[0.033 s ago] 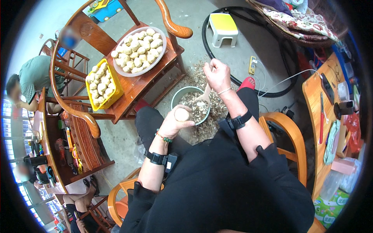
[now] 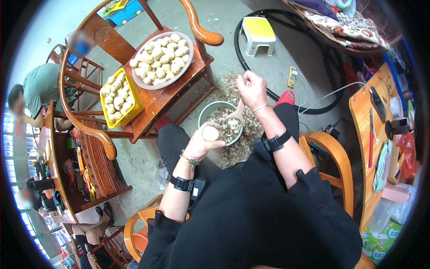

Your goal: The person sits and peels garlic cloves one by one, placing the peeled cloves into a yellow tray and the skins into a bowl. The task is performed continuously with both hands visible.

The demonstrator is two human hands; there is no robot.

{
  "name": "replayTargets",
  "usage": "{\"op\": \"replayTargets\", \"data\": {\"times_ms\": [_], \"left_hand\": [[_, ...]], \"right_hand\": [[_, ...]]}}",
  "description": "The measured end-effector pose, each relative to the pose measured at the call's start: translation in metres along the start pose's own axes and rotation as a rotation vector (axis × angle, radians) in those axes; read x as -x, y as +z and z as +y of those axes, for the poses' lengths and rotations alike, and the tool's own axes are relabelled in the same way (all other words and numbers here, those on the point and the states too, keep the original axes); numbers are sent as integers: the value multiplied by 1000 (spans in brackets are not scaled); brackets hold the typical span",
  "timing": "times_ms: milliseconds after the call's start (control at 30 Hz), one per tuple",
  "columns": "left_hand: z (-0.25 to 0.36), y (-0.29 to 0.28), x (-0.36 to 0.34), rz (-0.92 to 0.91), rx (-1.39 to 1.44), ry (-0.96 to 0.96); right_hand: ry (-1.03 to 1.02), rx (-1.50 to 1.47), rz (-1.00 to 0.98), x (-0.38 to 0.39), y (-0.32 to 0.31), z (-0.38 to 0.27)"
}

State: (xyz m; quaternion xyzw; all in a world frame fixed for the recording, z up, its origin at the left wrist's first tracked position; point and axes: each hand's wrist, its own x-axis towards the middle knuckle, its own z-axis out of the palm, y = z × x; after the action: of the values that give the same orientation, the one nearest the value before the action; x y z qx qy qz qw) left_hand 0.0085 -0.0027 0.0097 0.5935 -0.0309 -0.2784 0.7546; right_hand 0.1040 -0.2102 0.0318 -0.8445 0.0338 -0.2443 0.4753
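Note:
My left hand (image 2: pixel 199 145) is closed round a pale round ball (image 2: pixel 210 133), held at the near left rim of a green basin (image 2: pixel 203 112). My right hand (image 2: pixel 253 89) grips the upper handle of a pale wooden spoon-like tool (image 2: pixel 238 108), whose wide end is over the basin. Pale flakes lie in the basin and are scattered on the floor around it. On the wooden chair (image 2: pixel 152 110) ahead of me sit a round plastic tray (image 2: pixel 145 83) and a yellow basket (image 2: pixel 132 112), both holding several pale lumpy balls.
A white-and-yellow stool (image 2: pixel 257 36), coiled black hose (image 2: pixel 239 54) and power strip (image 2: pixel 291 77) are on the floor. A wooden table (image 2: pixel 358 121) with a red-handled knife (image 2: pixel 370 148) stands right. A person (image 2: pixel 45 89) bends at the left; another's legs (image 2: pixel 87 231) show lower left.

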Motion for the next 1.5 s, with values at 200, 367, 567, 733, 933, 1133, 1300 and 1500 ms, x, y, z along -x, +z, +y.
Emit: {"op": "replayTargets", "data": {"times_ms": [200,367,567,733,933,1133,1300,1500], "left_hand": [[-1,-7,-2,21,248,-74],[2,-42,-11,199,487,-50],[47,-95,-36,328,421,90],[80,-178,-47,886,-417,126],[138,-270,-35,1345,-992,79],[173,-373,-37,1608,-1025,-164],[178,-417,-41,1613,-899,-277],[162,-440,-45,1484,-908,-337]], "right_hand": [[127,18,-14,11,-7,25],[112,33,-48,23,-2,39],[180,5,-124,42,11,64],[302,-54,-172,61,39,116],[307,29,-253,79,55,136],[337,-19,-281,83,70,148],[407,-16,-319,83,78,139],[481,-71,-380,88,90,157]]}}
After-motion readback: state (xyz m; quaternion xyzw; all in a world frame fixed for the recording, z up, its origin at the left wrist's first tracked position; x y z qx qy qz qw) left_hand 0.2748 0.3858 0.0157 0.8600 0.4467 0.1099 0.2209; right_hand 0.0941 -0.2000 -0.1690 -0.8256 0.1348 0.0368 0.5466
